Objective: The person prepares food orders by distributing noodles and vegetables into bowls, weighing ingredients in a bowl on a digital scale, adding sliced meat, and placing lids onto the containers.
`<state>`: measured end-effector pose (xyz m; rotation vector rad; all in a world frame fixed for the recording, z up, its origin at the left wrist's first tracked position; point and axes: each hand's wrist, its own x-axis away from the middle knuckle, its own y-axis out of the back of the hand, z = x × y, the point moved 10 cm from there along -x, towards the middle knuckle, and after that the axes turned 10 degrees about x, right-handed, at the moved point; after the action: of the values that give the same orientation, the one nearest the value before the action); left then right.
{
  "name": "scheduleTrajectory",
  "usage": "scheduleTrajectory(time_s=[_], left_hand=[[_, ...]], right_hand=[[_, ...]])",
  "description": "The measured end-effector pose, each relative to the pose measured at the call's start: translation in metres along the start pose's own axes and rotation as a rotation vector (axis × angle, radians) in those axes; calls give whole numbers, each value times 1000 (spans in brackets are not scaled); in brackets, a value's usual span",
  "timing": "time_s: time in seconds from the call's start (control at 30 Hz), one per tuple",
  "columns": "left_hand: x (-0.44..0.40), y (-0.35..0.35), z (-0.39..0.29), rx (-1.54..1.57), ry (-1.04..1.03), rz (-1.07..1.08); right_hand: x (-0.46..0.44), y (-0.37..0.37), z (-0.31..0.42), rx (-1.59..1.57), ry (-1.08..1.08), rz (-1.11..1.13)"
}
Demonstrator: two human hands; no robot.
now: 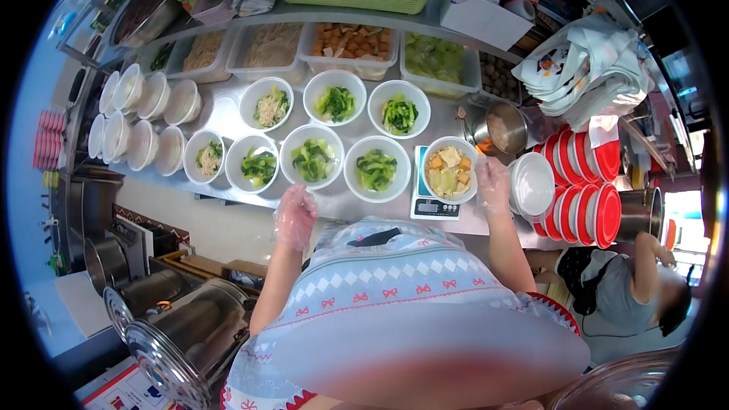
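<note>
Bow-patterned clothing (395, 281) fronts a white bowl (448, 140) of golden cubes (435, 162) and pale greens (446, 181).

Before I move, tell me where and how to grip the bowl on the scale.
Grip the bowl by its rim, probably from the right, near the right hand: the bowl stands upright, its round rim exposed, food in the middle.

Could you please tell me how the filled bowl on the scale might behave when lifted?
The bowl is probably moderately heavy, since food fills much of it. With no lid on, tilting could spill it. Its smooth, round wall may be slippery.
</note>
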<state>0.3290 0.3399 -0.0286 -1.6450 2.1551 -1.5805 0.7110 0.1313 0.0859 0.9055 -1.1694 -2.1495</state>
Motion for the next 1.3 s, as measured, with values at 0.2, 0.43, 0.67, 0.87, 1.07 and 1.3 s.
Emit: scheduleTrajectory(time_s=[0.2,0.43,0.67,0.87,1.07,1.3], left_hand=[[7,3,3,10,-33,7],[21,13,11,57,-80,-28],[32,20,4,61,-192,62],[18,36,-14,29,-43,-6],[-5,43,-74,-65,55,104],[-21,81,-135,-207,93,68]], right_hand=[[3,-24,-22,-574,-486,153],[26,-75,-23,-1321,-870,203],[23,-97,-52,-1492,-884,231],[20,-30,-78,-1266,-786,-151],[162,-47,-103,-759,-861,-506],[212,-128,-81,457,-788,381]])
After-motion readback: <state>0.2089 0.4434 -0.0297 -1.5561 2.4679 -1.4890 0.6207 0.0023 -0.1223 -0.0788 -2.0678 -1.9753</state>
